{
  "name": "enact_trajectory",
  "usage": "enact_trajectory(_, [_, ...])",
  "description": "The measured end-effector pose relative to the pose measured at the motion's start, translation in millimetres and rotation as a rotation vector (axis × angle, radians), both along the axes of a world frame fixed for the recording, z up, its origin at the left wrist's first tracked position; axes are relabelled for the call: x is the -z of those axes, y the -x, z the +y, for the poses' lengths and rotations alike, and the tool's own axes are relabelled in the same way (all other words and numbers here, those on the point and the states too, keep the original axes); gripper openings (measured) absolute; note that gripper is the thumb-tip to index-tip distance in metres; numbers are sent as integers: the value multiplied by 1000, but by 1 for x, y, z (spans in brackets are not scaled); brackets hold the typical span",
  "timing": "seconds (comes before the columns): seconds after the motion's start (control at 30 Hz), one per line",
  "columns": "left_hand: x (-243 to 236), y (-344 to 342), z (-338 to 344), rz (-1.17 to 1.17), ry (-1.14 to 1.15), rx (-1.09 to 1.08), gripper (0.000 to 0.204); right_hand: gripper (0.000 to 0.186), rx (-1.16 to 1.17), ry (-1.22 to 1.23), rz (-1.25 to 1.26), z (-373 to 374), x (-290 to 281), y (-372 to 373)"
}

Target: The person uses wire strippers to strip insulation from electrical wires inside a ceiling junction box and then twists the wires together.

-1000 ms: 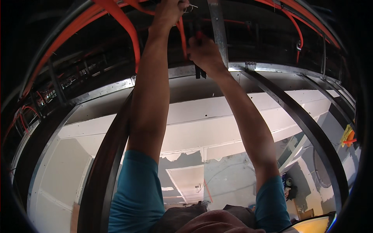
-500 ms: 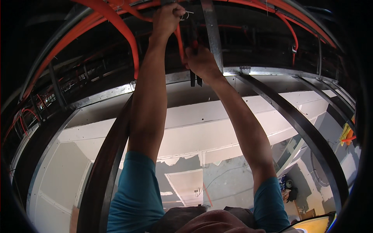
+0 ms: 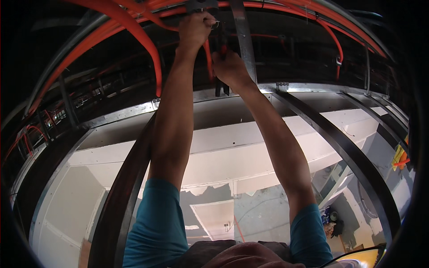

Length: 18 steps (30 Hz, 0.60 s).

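Both my arms reach up among orange conduits and metal framing. My left hand [image 3: 195, 30] has its fingers pinched on a thin pale wire [image 3: 217, 23], whose curled end sticks out to the right of the fingertips. Just below and to the right, my right hand [image 3: 231, 69] is closed round a pair of pliers [image 3: 224, 51] with dark, partly red handles. The handle ends hang below the fist, and the dark head points up toward the wire. Whether the jaws touch the wire is too dark to tell. An orange conduit [image 3: 208, 60] runs between my hands.
A metal strip [image 3: 243, 40] rises just right of my right hand. Thick orange conduit [image 3: 149, 47] curves down left of my left arm. Dark metal channels [image 3: 339, 143] cross on both sides. Below are pale wall panels [image 3: 214, 156] and the floor [image 3: 261, 214].
My hands are closer together, with the pliers' head nearer the pale wire. Less of the wire shows beyond my left fingertips. The whole view has shifted slightly.
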<state>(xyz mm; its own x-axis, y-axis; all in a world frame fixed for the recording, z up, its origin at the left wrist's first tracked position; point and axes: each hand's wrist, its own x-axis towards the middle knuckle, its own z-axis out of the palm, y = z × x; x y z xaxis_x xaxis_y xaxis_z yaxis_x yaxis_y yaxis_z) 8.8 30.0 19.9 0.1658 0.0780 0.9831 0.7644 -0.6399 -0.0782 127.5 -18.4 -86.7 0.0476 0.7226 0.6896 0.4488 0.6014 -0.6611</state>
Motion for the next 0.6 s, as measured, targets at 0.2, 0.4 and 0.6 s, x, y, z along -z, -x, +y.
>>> enact_trajectory(0.2, [-1, 2, 4, 10, -7, -83, 16, 44, 96, -6, -6, -27, -16, 12])
enact_trajectory(0.4, [-3, -2, 2, 8, -18, -101, 14, 48, 85, 35, -18, -1, -26, 12])
enact_trajectory(0.6, [-8, 4, 6, 44, -24, -30, 14, 48, 85, 8, -1, 6, -24, 13])
